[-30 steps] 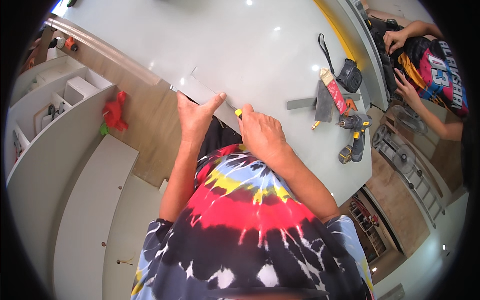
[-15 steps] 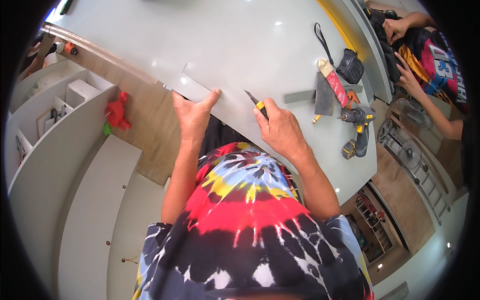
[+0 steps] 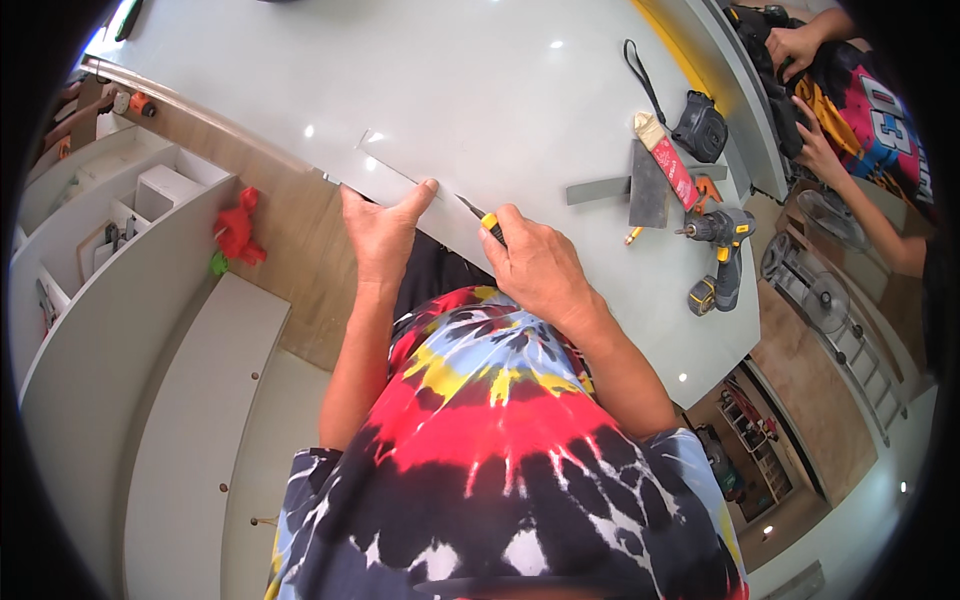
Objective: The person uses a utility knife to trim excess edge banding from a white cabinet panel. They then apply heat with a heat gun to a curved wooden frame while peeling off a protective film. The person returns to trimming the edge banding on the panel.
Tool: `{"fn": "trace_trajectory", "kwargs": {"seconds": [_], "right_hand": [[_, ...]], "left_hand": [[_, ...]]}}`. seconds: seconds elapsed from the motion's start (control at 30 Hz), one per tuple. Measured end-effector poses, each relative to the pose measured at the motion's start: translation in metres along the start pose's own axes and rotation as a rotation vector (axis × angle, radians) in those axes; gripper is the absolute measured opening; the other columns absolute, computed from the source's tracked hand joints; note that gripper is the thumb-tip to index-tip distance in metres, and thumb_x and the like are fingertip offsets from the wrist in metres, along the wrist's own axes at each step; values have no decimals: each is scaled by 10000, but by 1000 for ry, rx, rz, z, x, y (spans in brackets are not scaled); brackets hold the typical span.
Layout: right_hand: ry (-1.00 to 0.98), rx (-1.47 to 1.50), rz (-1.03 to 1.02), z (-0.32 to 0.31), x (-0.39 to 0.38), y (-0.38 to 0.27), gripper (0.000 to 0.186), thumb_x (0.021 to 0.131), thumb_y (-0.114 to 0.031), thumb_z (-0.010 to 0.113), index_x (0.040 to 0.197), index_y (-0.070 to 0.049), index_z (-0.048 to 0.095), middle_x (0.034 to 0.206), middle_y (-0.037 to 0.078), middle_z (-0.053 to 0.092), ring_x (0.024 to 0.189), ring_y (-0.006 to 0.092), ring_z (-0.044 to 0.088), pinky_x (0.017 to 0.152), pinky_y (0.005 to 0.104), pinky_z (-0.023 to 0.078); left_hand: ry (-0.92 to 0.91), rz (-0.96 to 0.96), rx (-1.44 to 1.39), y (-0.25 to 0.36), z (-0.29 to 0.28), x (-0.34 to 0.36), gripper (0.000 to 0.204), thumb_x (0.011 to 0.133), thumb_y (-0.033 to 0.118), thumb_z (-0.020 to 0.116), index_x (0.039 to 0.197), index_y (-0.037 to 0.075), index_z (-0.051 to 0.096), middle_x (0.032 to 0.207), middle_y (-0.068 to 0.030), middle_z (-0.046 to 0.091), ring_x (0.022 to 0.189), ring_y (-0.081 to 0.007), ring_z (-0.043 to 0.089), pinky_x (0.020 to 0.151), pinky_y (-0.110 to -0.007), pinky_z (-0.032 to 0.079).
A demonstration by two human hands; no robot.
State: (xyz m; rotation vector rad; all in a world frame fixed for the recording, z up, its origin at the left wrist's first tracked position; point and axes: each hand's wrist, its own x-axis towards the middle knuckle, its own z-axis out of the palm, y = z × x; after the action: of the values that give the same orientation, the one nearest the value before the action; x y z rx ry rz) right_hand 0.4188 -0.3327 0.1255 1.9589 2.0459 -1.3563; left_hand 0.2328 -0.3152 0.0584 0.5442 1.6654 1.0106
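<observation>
My left hand [image 3: 385,235] grips a thin white strip [image 3: 385,178] at the near edge of the white table [image 3: 480,90], thumb on top and the other fingers hidden below. My right hand [image 3: 540,260] is closed around a black and yellow utility knife [image 3: 489,224]. Its blade is out and points up and left. The blade's tip is close to the strip's right end, just right of my left thumb; whether they touch I cannot tell.
To the right on the table lie a cordless drill [image 3: 722,232], a red-handled brush [image 3: 668,165], a dark flat plate [image 3: 648,200], a grey strip [image 3: 597,191], an orange tool [image 3: 708,190] and a black strapped case [image 3: 700,128]. Another person's hands [image 3: 818,150] are at the far right. White shelving [image 3: 110,260] stands left.
My right hand has moved left with the knife, bringing the blade nearer to my left thumb and the strip. My left hand has hardly shifted.
</observation>
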Motion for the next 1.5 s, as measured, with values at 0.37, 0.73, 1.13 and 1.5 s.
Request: {"fn": "trace_trajectory", "kwargs": {"seconds": [0.37, 0.73, 1.13, 1.5], "right_hand": [[-79, -94, 31, 5, 8, -12, 244, 1028, -224, 626, 995, -9, 516, 781, 240, 693, 779, 471, 694, 692, 555, 545], [-118, -256, 58, 8, 8, -22, 227, 1028, -205, 621, 1018, -12, 502, 807, 208, 707, 779, 429, 727, 690, 519, 578], [-181, -322, 27, 5, 18, -23, 222, 1032, -199, 607, 1003, 6, 528, 791, 224, 711, 788, 429, 731, 701, 532, 577], [-123, -235, -7, 7, 15, -19, 234, 1038, -215, 607, 1006, 4, 531, 797, 228, 711, 790, 439, 726, 702, 540, 576]], "left_hand": [[3, 134, 48, -15, -4, 5, 618, 802, 70, 860, 1313, -18, 523, 1046, -101, 702, 777, -136, 700, 513, -232, 531], [-34, -1, -3, -2, -3, 1, 695, 772, 35, 865, 1349, -51, 485, 1206, -133, 647, 1073, -205, 660, 937, -356, 550], [-1, -14, 90, -5, -4, 0, 758, 762, 62, 873, 1400, -37, 477, 1241, -126, 633, 1100, -215, 649, 951, -364, 547], [3, 21, 60, -4, -3, 1, 631, 795, 102, 850, 1327, -20, 535, 1054, -86, 705, 813, -136, 692, 597, -263, 548]]}}
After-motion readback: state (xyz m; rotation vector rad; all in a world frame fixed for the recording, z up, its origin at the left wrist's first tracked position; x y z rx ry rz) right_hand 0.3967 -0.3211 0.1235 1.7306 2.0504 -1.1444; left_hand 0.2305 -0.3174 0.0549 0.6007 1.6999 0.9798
